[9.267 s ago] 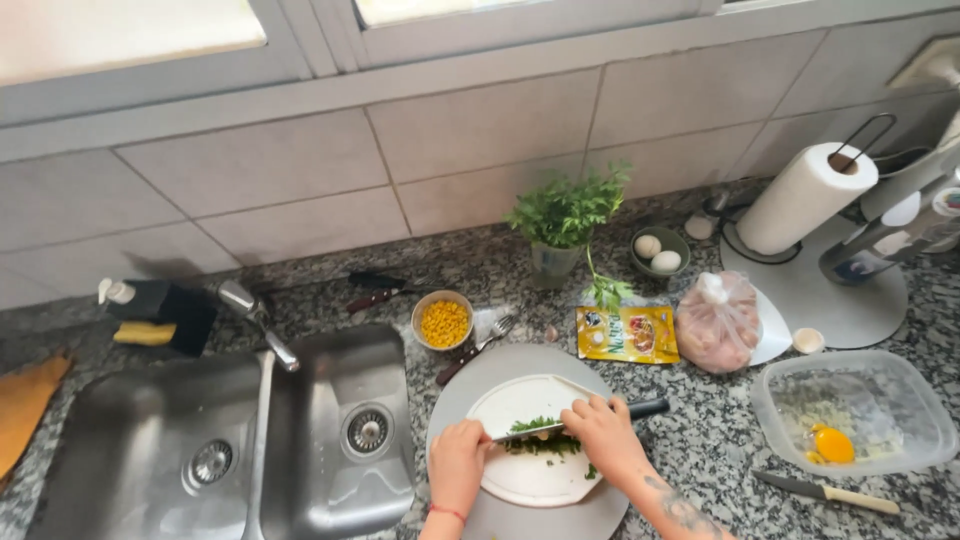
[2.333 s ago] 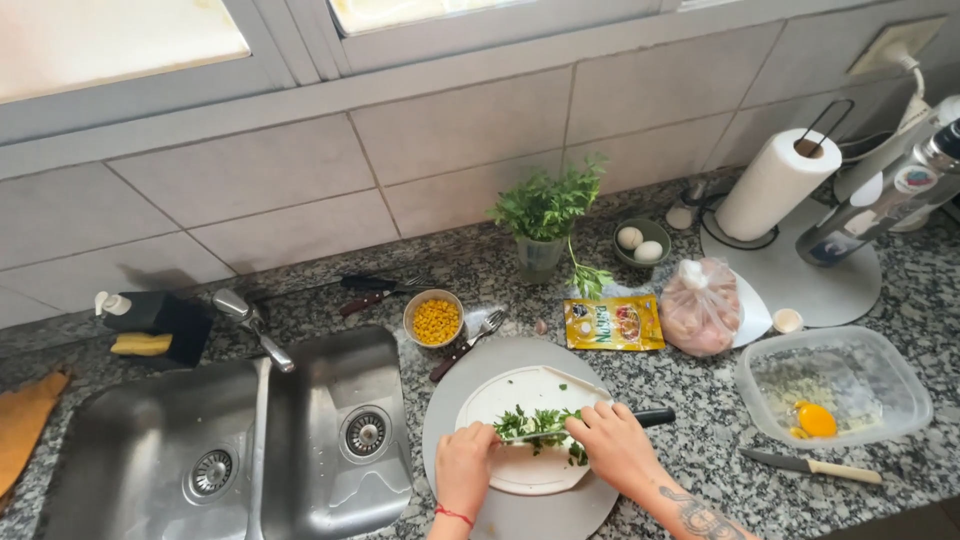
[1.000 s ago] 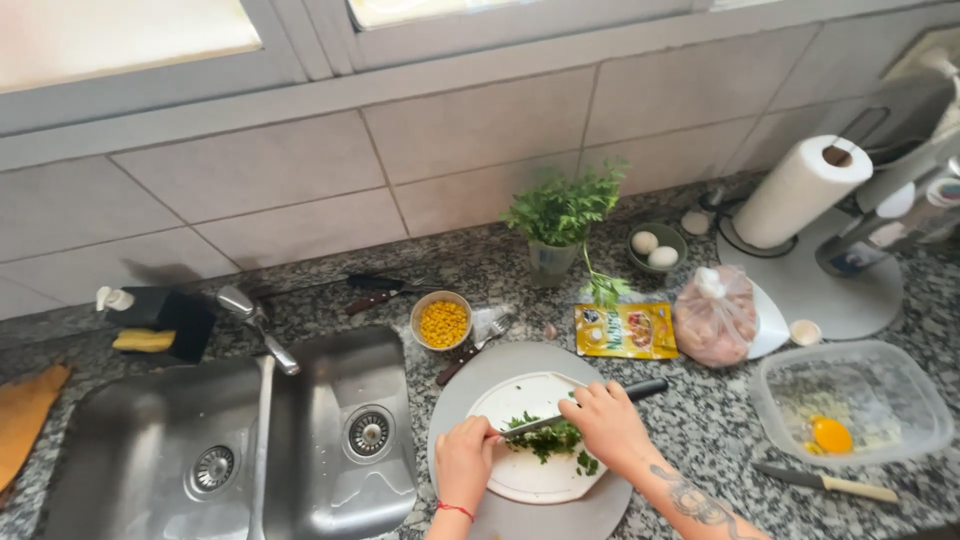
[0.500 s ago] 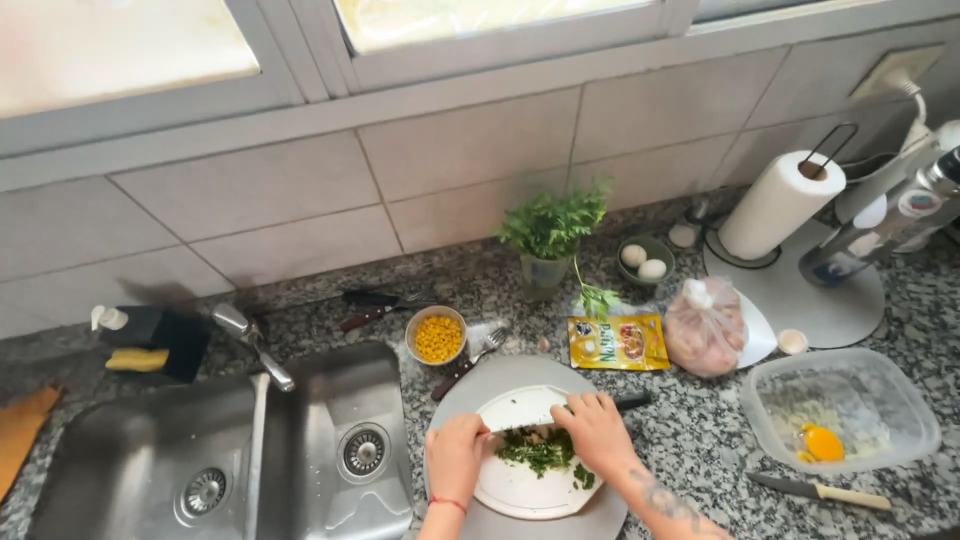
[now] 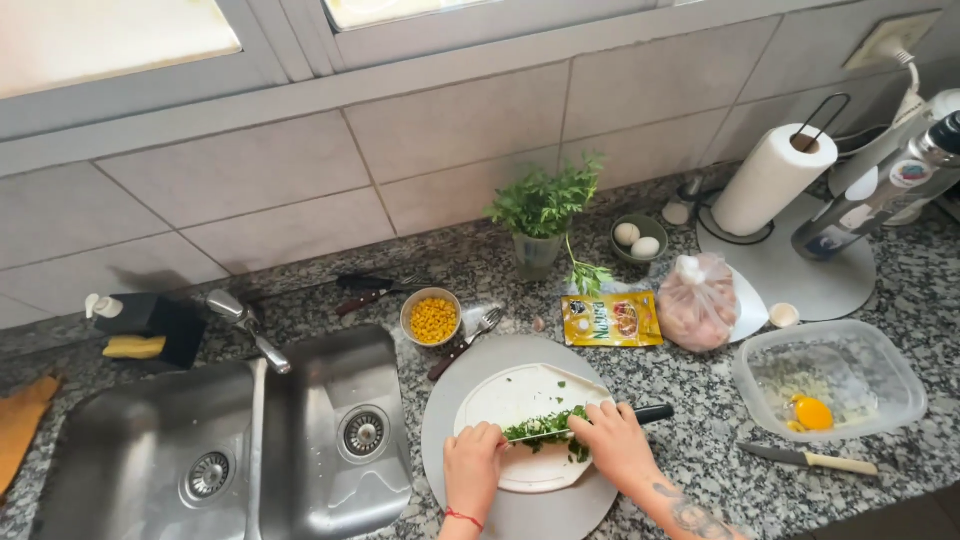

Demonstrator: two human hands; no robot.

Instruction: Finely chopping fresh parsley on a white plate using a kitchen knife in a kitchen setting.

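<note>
A small white cutting board (image 5: 515, 400) lies on a round grey plate (image 5: 450, 450) on the granite counter. A pile of chopped green herbs (image 5: 545, 428) sits on the board. My right hand (image 5: 612, 445) grips a black-handled knife (image 5: 648, 412) whose blade lies across the herbs. My left hand (image 5: 473, 468) rests on the board's near left edge, fingertips curled beside the herbs.
A double steel sink (image 5: 215, 440) and tap (image 5: 245, 320) are at left. Behind the plate stand a corn tin (image 5: 432, 318), fork (image 5: 470, 338), yellow packet (image 5: 610, 320), potted herbs (image 5: 540, 215), eggs in a bowl (image 5: 638, 238), bagged meat (image 5: 695, 300), paper towel roll (image 5: 770, 180). A plastic tub with egg yolk (image 5: 830, 380) and second knife (image 5: 810, 459) sit right.
The knife keeps working back and forth over the herbs, which are now gathered in a tighter pile. My left hand has stayed on the board's edge. The camera has shifted slightly.
</note>
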